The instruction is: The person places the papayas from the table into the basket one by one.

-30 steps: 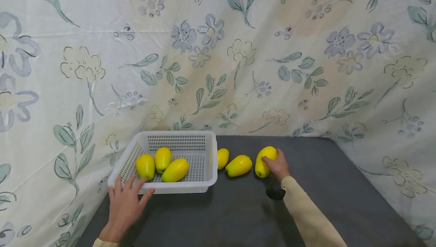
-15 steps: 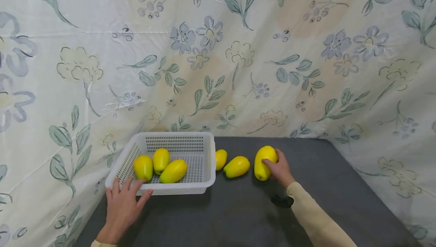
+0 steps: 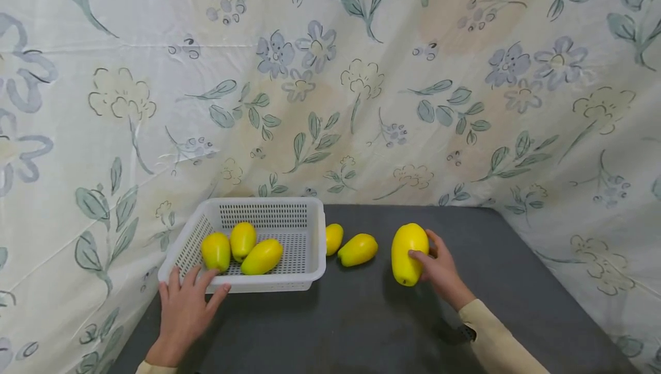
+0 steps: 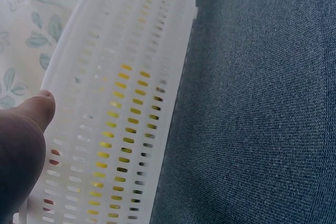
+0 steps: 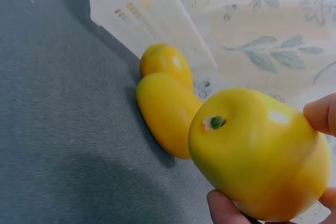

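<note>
My right hand (image 3: pixel 439 268) holds a yellow mango (image 3: pixel 409 254), lifted above the table; its thumb lies on the near side. In the right wrist view, a small green stem end shows on this held mango (image 5: pixel 257 153), and fingers grip its far end. The left hand (image 3: pixel 186 314) rests at the near left corner of a white perforated basket (image 3: pixel 268 285), fingers over the rim and thumb on the outside. Inside the basket lie three mangoes, among them one mango (image 3: pixel 262 257) nearest the middle. Through the holes in the left wrist view, yellow shows behind the basket wall (image 4: pixel 121 77).
Two more mangoes lie on the dark table (image 3: pixel 341 328) right of the basket: one mango (image 3: pixel 358 249) in full view, another mango (image 3: pixel 334 239) partly hidden by the basket's side. A floral cloth (image 3: pixel 330 104) hangs behind and along both sides.
My right hand has raised the mango off the table and drawn it a little right and nearer. The left hand stays on the basket. The other mangoes lie as before.
</note>
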`<control>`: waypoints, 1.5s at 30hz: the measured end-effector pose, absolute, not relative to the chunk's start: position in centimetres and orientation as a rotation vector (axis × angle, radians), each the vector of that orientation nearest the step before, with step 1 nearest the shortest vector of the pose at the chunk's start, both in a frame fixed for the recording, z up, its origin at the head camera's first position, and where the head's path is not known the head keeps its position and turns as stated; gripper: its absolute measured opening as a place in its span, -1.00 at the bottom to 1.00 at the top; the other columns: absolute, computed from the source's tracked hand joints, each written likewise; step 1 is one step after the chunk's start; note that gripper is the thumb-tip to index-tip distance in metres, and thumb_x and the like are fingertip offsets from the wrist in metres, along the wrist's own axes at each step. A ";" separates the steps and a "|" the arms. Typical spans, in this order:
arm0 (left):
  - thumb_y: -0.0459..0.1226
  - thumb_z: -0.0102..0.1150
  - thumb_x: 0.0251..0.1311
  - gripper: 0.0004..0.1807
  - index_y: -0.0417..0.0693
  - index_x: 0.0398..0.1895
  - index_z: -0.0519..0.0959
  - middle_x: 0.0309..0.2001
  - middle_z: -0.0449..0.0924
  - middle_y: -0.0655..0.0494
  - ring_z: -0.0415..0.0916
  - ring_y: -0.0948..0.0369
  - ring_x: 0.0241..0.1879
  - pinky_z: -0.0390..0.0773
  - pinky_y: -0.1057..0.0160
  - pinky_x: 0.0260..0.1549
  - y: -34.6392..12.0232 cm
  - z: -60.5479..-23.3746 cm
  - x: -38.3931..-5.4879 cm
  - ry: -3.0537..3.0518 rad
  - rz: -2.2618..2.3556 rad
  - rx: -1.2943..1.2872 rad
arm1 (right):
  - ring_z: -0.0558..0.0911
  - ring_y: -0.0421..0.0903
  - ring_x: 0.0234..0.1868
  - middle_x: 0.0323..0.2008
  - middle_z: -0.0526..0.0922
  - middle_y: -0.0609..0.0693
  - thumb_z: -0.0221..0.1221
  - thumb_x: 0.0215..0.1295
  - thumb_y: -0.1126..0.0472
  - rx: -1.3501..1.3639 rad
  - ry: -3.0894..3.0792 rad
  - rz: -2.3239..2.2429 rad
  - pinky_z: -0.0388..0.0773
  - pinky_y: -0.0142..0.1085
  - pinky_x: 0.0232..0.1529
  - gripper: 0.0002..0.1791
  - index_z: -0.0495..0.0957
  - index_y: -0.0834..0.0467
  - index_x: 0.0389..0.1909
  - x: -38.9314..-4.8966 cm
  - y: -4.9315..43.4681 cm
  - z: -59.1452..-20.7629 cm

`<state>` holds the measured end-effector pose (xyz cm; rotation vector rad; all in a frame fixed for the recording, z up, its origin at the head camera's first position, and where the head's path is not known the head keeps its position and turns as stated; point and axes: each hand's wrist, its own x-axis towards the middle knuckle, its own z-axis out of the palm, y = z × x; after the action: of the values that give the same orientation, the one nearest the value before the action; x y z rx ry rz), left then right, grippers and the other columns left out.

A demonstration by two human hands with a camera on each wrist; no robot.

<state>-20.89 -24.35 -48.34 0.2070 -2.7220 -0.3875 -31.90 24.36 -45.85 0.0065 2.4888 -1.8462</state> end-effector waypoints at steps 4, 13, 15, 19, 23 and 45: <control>0.10 0.24 0.29 -0.41 -0.14 0.18 0.60 0.30 0.39 -0.47 -0.05 -0.57 0.41 -0.13 -0.64 0.27 -24.4 -48.4 -20.9 -2.707 -0.390 0.192 | 0.45 0.39 0.30 0.51 0.05 0.46 0.16 0.49 0.10 0.005 2.500 -1.840 0.75 -0.10 -0.13 -0.02 -0.30 0.11 0.65 -30.2 25.2 -45.9; 0.08 0.28 0.26 -0.43 -0.15 0.15 0.61 0.27 0.41 -0.47 -0.01 -0.57 0.38 -0.08 -0.62 0.24 -24.4 -48.4 -20.8 -2.671 -0.370 0.176 | 0.54 0.24 0.19 0.52 0.08 0.43 0.14 0.50 0.13 -0.004 2.458 -1.864 0.75 -0.10 -0.10 -0.05 -0.28 0.12 0.65 -28.3 26.0 -46.4; 0.08 0.28 0.26 -0.44 -0.14 0.14 0.61 0.26 0.42 -0.47 0.00 -0.57 0.37 -0.07 -0.63 0.23 -24.4 -48.5 -20.8 -2.661 -0.371 0.168 | 0.54 0.23 0.19 0.52 0.08 0.44 0.14 0.50 0.13 -0.004 2.458 -1.864 0.75 -0.09 -0.09 -0.05 -0.29 0.13 0.65 -28.2 26.1 -46.5; 0.09 0.26 0.28 -0.43 -0.13 0.14 0.61 0.26 0.42 -0.47 0.00 -0.57 0.37 -0.07 -0.64 0.23 -24.5 -48.5 -20.8 -2.664 -0.375 0.162 | 0.57 0.21 0.17 0.51 0.09 0.47 0.13 0.50 0.14 -0.011 2.470 -1.864 0.76 -0.08 -0.11 -0.05 -0.29 0.15 0.65 -28.3 26.0 -46.8; 0.10 0.24 0.29 -0.42 -0.13 0.16 0.60 0.27 0.40 -0.47 -0.02 -0.58 0.38 -0.10 -0.64 0.25 -24.5 -48.4 -20.7 -2.685 -0.379 0.179 | 0.59 0.18 0.14 0.49 0.11 0.48 0.14 0.49 0.14 -0.015 2.481 -1.857 0.76 -0.09 -0.13 -0.05 -0.28 0.16 0.64 -28.3 26.0 -47.0; 0.08 0.26 0.28 -0.40 -0.17 0.18 0.59 0.29 0.37 -0.48 -0.06 -0.55 0.40 -0.15 -0.63 0.29 -24.3 -48.5 -21.0 -2.706 -0.384 0.202 | 0.52 0.37 0.27 0.50 0.13 0.41 0.19 0.46 0.11 -0.119 2.441 -1.899 0.76 -0.05 -0.11 -0.07 -0.18 0.06 0.64 -31.0 19.9 -43.8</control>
<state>-21.02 -24.35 -48.54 0.2019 -2.7062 -0.3844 -31.02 19.94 -43.79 -0.1192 2.4408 -1.8987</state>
